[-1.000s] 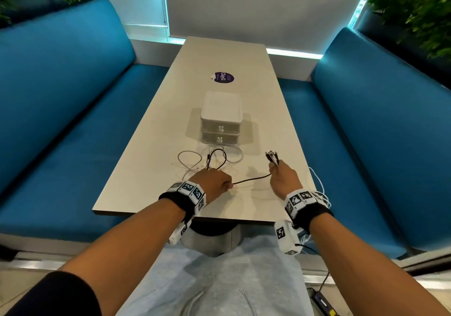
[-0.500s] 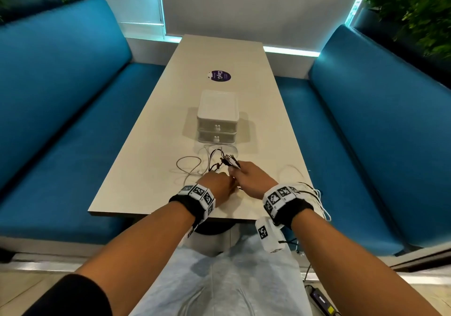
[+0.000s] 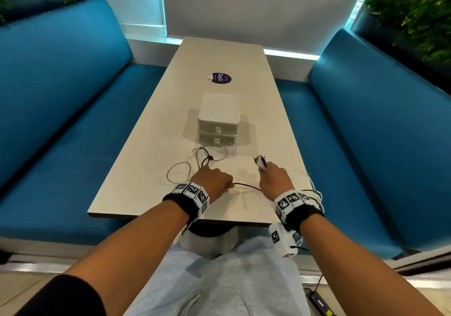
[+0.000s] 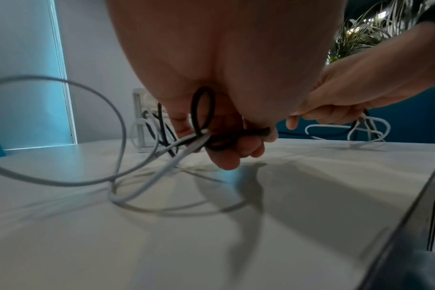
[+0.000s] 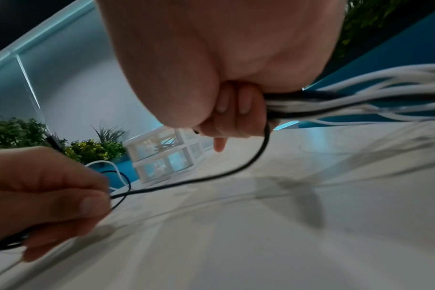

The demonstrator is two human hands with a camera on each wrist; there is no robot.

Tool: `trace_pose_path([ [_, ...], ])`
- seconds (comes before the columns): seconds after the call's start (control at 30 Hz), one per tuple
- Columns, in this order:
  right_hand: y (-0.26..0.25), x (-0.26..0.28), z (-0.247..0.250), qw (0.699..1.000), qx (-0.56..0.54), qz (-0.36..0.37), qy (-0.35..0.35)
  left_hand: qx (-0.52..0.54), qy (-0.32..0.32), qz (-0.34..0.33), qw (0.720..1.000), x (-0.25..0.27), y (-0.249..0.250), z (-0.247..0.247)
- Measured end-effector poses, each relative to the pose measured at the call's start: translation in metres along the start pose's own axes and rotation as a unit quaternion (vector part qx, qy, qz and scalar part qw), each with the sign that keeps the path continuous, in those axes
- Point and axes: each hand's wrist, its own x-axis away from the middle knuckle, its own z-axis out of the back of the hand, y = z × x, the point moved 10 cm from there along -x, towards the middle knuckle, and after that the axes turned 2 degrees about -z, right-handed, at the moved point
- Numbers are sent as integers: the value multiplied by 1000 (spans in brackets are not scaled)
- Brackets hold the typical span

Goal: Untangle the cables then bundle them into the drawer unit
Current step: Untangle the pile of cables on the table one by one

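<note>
**Black cable stretched between two hands, knot still waiting by the drawers**

The black cable [image 3: 246, 185] is running taut-ish along the near end of the counter [image 3: 151, 159], spanning from one fist to the other. The left hand [image 3: 211, 181] is curling round it, fingers closed on a small black loop together with a pale cable strand, as the left wrist view is showing. The right hand [image 3: 274, 178] is sitting at three o'clock of the left, well apart, fingers clenched on a gathered bundle of cables [image 5: 355, 102], with a cluster of plug ends [image 3: 260, 162] sticking out at its twelve o'clock.

Beyond the left hand, at twelve o'clock, the tangle [image 3: 207, 157] of pale and dark loops is lying on the counter, just in front of the drawer unit [image 3: 218, 118], whose two drawers are looking closed. A pale loop [image 3: 179, 173] is trailing out at ten o'clock of the left hand.

The risks, as I'm judging them: pulling the hands further apart could be cinching that knot tighter instead of freeing it, since the black strand appears to be feeding through it. The white cable slack [image 3: 314, 193] hanging off the counter edge at the right wrist could be snagging the wrist rig. A hard tug might also be dragging the light drawer unit forward.
</note>
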Motion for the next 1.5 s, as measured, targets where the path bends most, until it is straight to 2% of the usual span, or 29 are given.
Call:
trace_pose_path([
  [0.07, -17, 7, -8, 999, -14, 40, -5, -4, 20, -2, 1000, -4, 6, 5],
  [0.17, -35, 20, -25, 993, -19, 99, -56, 2, 43, -1, 999, -6, 9, 13],
  [0.3, -36, 23, -32, 987, -45, 113, -104, 4, 17, -2, 1000, -5, 10, 12],
  [0.47, -35, 22, -22, 987, 37, 135, -74, -13, 6, 4, 1000, -3, -4, 4],
  [0.63, 10, 6, 1, 996, 73, 33, -42, -53, -37, 35, 997, 14, -37, -10],
  [0.8, 19, 8, 4, 996, 84, -8, -9, -15, -26, 19, 999, 13, -22, -13],
  [0.97, 1, 11, 8, 999, 33, 11, 21, -14, -46, 14, 999, 7, -5, -15],
  [1.1, -21, 22, 7, 997, -32, 70, 29, -1, -52, 9, 999, 3, 2, -16],
  [1.23, -33, 27, 7, 992, -48, 113, 34, 16, -59, -3, 998, 0, 6, -18],
  [1.3, -37, 26, 1, 990, -32, 134, 21, 12, -36, -16, 999, -3, 10, -14],
  [1.5, -37, 31, -25, 986, -15, 137, -91, -11, 20, -51, 998, -9, 23, 2],
])
